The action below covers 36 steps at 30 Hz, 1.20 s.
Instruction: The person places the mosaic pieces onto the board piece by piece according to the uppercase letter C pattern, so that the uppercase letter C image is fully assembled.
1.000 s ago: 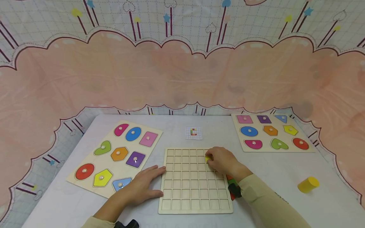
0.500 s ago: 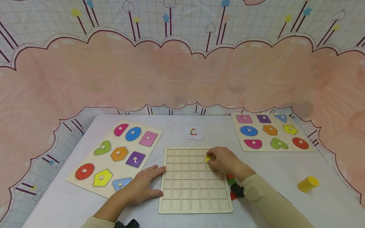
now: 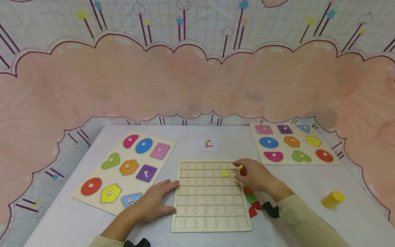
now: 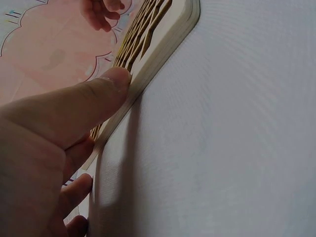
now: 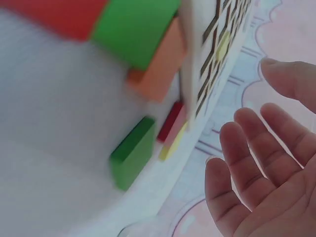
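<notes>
A wooden grid board (image 3: pixel 200 199) lies flat in the middle of the table, with one yellow square tile (image 3: pixel 225 173) in a cell near its upper right. My left hand (image 3: pixel 153 201) touches the board's left edge, thumb and fingers extended; the left wrist view shows the thumb (image 4: pixel 106 89) against the rim. Above the board's right edge is my right hand (image 3: pixel 257 175), apart from the yellow tile. Its palm (image 5: pixel 271 197) faces the right wrist camera, fingers extended, holding nothing. Loose blocks lie beside the board there, including a green block (image 5: pixel 133 153) and an orange block (image 5: pixel 165 61).
A small printed pattern card (image 3: pixel 209 144) lies beyond the board. Knobbed shape-puzzle boards lie on both sides, the left puzzle (image 3: pixel 139 140) and the right puzzle (image 3: pixel 287 161). A yellow cylinder (image 3: pixel 332 200) lies at the right. Patterned cloth (image 3: pixel 185 82) hangs behind the table.
My right hand has let go of the yellow tile and moved right, off its cell, uncovering the tile and more loose blocks. My left hand has stayed at the board's left edge.
</notes>
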Each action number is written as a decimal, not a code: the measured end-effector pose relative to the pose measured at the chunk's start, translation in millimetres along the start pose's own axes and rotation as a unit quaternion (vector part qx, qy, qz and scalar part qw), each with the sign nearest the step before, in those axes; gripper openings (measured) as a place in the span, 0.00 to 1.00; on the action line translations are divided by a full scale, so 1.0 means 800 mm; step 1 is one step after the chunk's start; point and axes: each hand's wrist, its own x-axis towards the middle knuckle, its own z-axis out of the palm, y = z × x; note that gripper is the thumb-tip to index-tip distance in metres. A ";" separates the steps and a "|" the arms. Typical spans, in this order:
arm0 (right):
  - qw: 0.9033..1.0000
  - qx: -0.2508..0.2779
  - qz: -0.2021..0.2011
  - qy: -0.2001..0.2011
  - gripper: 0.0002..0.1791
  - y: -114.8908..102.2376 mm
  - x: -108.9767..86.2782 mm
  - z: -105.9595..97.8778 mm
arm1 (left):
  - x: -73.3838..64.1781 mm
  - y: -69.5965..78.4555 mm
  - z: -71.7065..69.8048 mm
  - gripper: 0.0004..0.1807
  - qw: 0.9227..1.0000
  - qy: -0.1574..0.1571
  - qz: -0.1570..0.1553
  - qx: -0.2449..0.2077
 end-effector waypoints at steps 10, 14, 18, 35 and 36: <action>1.000 -0.002 0.024 0.010 0.26 0.029 -0.018 -0.004 | 0.000 0.001 0.000 0.40 1.000 0.002 0.001 0.003; 1.000 -0.014 0.009 0.009 0.24 0.038 -0.018 -0.003 | 0.000 0.000 0.000 0.40 1.000 0.003 0.002 0.002; 1.000 -0.019 0.001 0.002 0.23 0.042 -0.017 -0.001 | 0.000 0.000 0.001 0.40 1.000 0.003 0.005 -0.001; 0.999 -0.033 0.017 -0.005 0.21 0.041 -0.015 0.003 | 0.009 0.005 0.002 0.36 0.999 0.046 -0.002 -0.003; 0.999 -0.033 0.018 -0.006 0.21 0.041 -0.014 0.003 | 0.011 0.005 0.002 0.36 0.999 0.050 -0.003 -0.006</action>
